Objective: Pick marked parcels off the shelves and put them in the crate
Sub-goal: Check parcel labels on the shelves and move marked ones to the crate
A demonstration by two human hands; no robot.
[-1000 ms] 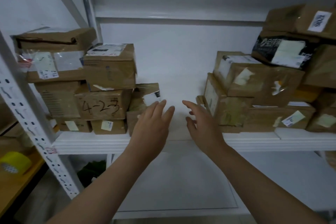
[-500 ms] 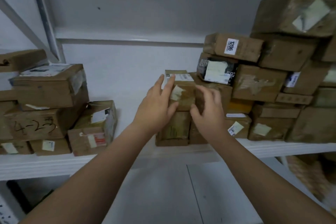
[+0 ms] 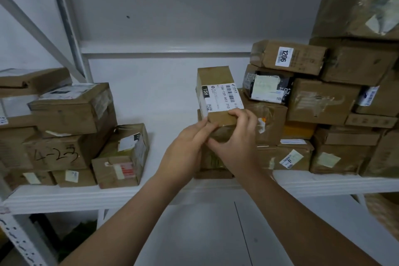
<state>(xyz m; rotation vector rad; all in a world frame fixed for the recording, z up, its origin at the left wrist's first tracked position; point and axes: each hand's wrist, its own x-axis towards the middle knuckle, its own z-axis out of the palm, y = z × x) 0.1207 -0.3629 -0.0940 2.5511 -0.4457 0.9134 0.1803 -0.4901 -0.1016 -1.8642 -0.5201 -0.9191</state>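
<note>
A small brown cardboard parcel (image 3: 217, 84) with a white shipping label marked 15H is tipped up at the left end of the right-hand stack on the white shelf (image 3: 64, 197). My left hand (image 3: 185, 151) grips its near lower edge from the left. My right hand (image 3: 235, 142) grips the same edge from the right, fingers curled over the top face. Below it sits another brown parcel (image 3: 212, 160), mostly hidden by my hands. No crate is in view.
Stacked brown parcels fill the shelf's left end, one marked 4-23 (image 3: 56, 155), with a tilted box (image 3: 123, 155) beside them. A tall stack on the right includes a parcel labelled 1206 (image 3: 289, 57) and a black-wrapped one (image 3: 267, 85). Bare shelf lies between the stacks.
My view swung right toward the right-hand stack. Both hands went from open in front of the shelf gap to gripping the small parcel, which is now tipped so that its label faces me.
</note>
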